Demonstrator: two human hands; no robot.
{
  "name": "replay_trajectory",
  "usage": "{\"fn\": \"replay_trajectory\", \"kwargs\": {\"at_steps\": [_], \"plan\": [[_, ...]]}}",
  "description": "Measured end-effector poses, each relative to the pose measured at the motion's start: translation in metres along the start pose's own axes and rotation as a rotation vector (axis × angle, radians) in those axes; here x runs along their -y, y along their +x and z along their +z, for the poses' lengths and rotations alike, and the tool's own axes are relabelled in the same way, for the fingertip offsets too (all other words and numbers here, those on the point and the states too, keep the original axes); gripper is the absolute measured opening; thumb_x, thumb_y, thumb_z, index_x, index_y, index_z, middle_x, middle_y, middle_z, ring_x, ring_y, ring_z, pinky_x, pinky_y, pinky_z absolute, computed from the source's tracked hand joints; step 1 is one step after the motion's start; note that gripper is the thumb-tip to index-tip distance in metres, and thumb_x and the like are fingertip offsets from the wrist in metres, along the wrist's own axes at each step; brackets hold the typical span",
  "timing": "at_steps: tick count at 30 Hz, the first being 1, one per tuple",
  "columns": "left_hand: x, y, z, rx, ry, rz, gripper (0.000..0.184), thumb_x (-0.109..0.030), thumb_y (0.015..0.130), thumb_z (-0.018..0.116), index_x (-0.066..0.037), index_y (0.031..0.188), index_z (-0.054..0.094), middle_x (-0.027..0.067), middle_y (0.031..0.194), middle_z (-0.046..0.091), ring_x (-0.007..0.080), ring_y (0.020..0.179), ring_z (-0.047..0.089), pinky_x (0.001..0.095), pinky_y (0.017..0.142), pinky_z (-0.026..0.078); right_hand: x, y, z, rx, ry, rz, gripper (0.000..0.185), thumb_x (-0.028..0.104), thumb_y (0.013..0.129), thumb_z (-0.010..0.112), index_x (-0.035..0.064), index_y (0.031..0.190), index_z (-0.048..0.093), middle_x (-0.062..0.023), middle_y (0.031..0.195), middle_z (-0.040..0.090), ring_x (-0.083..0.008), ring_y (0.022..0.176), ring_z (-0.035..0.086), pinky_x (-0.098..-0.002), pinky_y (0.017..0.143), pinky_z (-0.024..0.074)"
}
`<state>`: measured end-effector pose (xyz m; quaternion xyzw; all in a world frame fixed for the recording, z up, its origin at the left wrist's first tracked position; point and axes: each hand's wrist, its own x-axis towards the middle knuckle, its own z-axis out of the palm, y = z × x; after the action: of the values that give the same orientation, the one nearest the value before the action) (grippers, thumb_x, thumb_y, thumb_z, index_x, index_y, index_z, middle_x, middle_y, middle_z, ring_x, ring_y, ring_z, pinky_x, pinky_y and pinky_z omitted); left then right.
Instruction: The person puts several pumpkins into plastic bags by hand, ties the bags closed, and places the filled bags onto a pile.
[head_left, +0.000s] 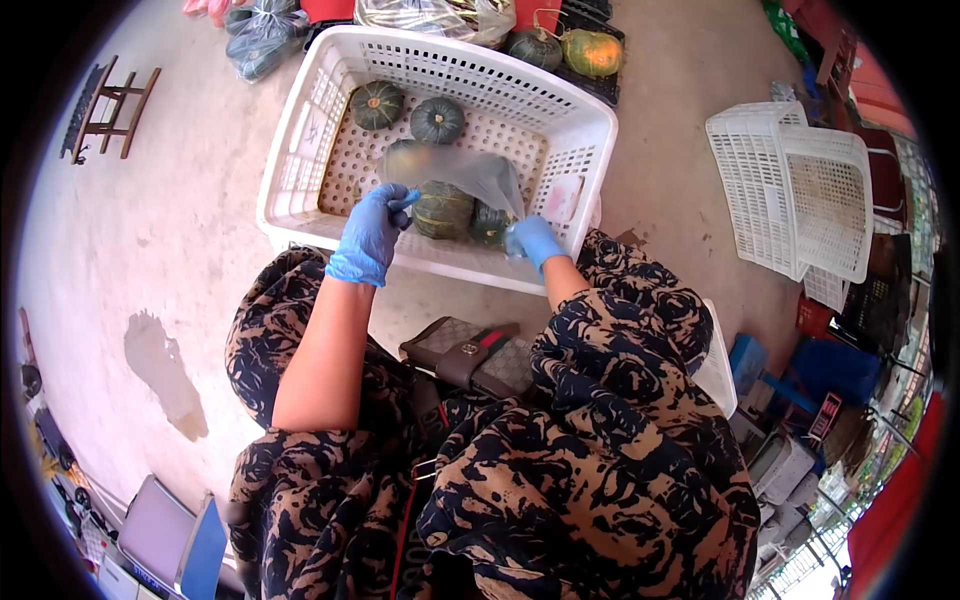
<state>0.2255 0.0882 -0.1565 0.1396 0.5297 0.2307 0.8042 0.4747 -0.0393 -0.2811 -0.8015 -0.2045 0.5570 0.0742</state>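
The right hand (537, 242), in a thin blue glove, has its grip closed on the narrow, gathered end of a plastic bag (480, 172). The left hand (368, 238), gloved also, has its fingers bent near the other side of the bag; whether this grip pinches the film, I cannot tell. The bag is cloudy, thin and wrinkled, and it spreads over the middle squashes (443, 210), so it covers them partly. These are round, dark green, ribbed and speckled. Behind them, two more squashes (378, 105) sit apart on the crate's floor, which has many round holes. The white crate (440, 262) is of hard plastic, with slotted walls; its near rim lies between the person and the squashes. Beyond the far rim are a green squash (534, 48) and an orange-green one (592, 53). A brown patterned bag (465, 357) with a flap hangs at the person's front.
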Motion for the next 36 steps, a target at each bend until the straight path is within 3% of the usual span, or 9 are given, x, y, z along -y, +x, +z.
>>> {"fn": "replay_trajectory", "kwargs": {"at_steps": [2,5,10,16,23,27,31,32,36], "plan": [[0.0,0.001,-0.003,0.006,-0.024,0.016,0.009,-0.011,0.08,0.051,-0.004,0.086,0.051,0.0086,0.075,0.058,0.012,0.05,0.04,0.0261,0.059,0.04,-0.006,-0.016,-0.001,-0.061,0.985,-0.008,0.023,0.012,0.077,0.045,0.001,0.096,0.055,-0.0038,0.053,0.049,-0.0223,0.052,0.054,-0.0342,0.058,0.0481],[-0.007,-0.003,-0.009,0.026,-0.049,0.026,0.009,-0.012,0.08,0.051,-0.005,0.085,0.052,0.0082,0.075,0.059,0.0114,0.049,0.04,0.026,0.058,0.04,-0.003,-0.03,-0.023,0.236,1.536,-0.195,0.016,0.008,0.079,0.04,0.0039,0.086,0.053,-0.0003,0.051,0.044,-0.0156,0.041,0.041,-0.0287,0.047,0.0415],[-0.028,-0.016,-0.021,0.001,-0.064,0.113,0.01,-0.014,0.081,0.051,-0.006,0.088,0.053,0.0062,0.078,0.06,0.0117,0.052,0.042,0.0308,0.067,0.041,0.049,-0.125,-0.057,0.143,0.886,-0.236,0.016,0.011,0.08,0.04,0.0053,0.069,0.051,0.0049,0.046,0.032,-0.009,0.036,0.027,-0.0275,0.046,0.0376],[-0.045,-0.04,-0.019,0.22,0.141,0.535,0.021,-0.011,0.081,0.05,-0.001,0.099,0.056,0.0058,0.087,0.061,0.0095,0.071,0.051,0.0233,0.071,0.04,0.083,-0.147,-0.064,0.362,1.042,-0.229,0.012,0.01,0.082,0.043,0.0014,0.08,0.051,0.0079,0.045,0.027,-0.0072,0.037,0.025,-0.0278,0.058,0.0402],[-0.037,-0.015,-0.04,-0.049,0.3,0.205,0.019,-0.016,0.08,0.053,-0.001,0.089,0.06,0.0008,0.074,0.058,0.0086,0.061,0.046,0.0215,0.058,0.038,0.074,-0.12,-0.047,0.484,1.126,-0.093,0.014,0.011,0.082,0.042,0.0002,0.079,0.05,0.0065,0.047,0.03,-0.0079,0.037,0.025,-0.0287,0.056,0.0393],[-0.039,-0.034,-0.02,-0.025,0.427,0.264,0.018,-0.002,0.08,0.048,0.001,0.092,0.06,0.002,0.078,0.056,0.0085,0.059,0.044,0.0215,0.054,0.038,0.081,-0.107,-0.047,0.427,1.152,-0.067,0.016,0.012,0.083,0.042,-0.0008,0.079,0.051,0.0053,0.048,0.032,-0.0083,0.038,0.027,-0.0282,0.055,0.0395],[-0.038,-0.033,-0.016,-0.036,0.463,0.362,0.013,-0.014,0.079,0.054,-0.003,0.082,0.06,0.0015,0.068,0.056,0.0069,0.053,0.042,0.0202,0.05,0.035,0.072,-0.095,-0.055,0.419,1.038,-0.115,0.025,0.019,0.083,0.046,-0.0048,0.086,0.055,0.0035,0.049,0.036,-0.0083,0.041,0.032,-0.03,0.061,0.042],[-0.037,-0.031,-0.029,0.092,0.607,0.425,0.027,0.011,0.078,0.043,0.001,0.097,0.058,0.002,0.084,0.053,0.0068,0.062,0.042,0.0198,0.056,0.038,0.07,-0.095,-0.058,0.348,0.86,-0.128,0.027,0.021,0.083,0.047,-0.0047,0.086,0.055,0.0017,0.051,0.04,-0.01,0.043,0.036,-0.0315,0.061,0.0429],[-0.042,-0.045,-0.006,-0.039,0.39,0.229,0.02,-0.009,0.083,0.046,0.0,0.094,0.059,0.0007,0.075,0.05,0.0065,0.059,0.04,0.0187,0.056,0.034,0.069,-0.07,-0.066,-0.278,0.095,-0.402,0.028,0.027,0.079,0.053,-0.0008,0.083,0.057,-0.0059,0.055,0.051,-0.02,0.046,0.048,-0.0367,0.058,0.0463]]}}
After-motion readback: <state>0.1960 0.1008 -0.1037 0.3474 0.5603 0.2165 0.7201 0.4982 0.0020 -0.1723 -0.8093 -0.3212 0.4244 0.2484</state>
